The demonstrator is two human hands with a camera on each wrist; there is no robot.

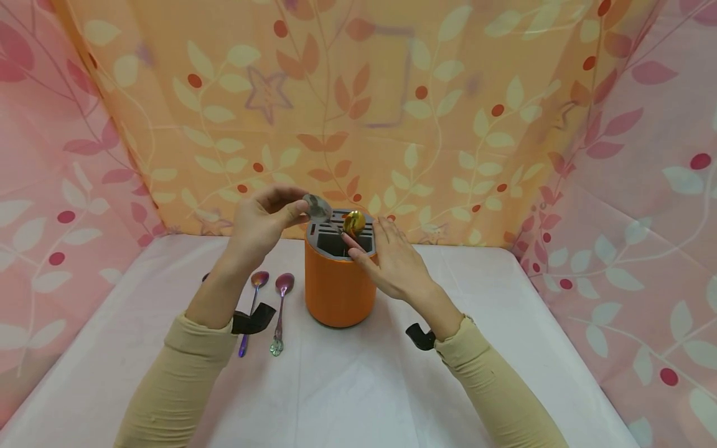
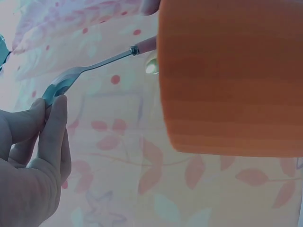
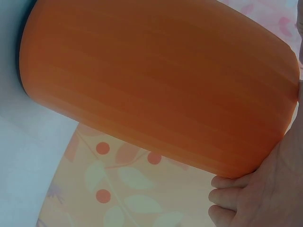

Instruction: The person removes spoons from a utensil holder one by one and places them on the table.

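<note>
The silver spoon [image 1: 318, 210] is mid-frame in the head view, its bowl pinched between my left fingers [image 1: 294, 212], its handle slanting over the orange holder [image 1: 338, 289]. A gold spoon [image 1: 355, 222] rises there. My right fingers [image 1: 394, 230] lie extended against the holder's right edge. Purplish spoons [image 1: 284, 284] lie left of centre on the tabletop [image 1: 347, 386].
</note>
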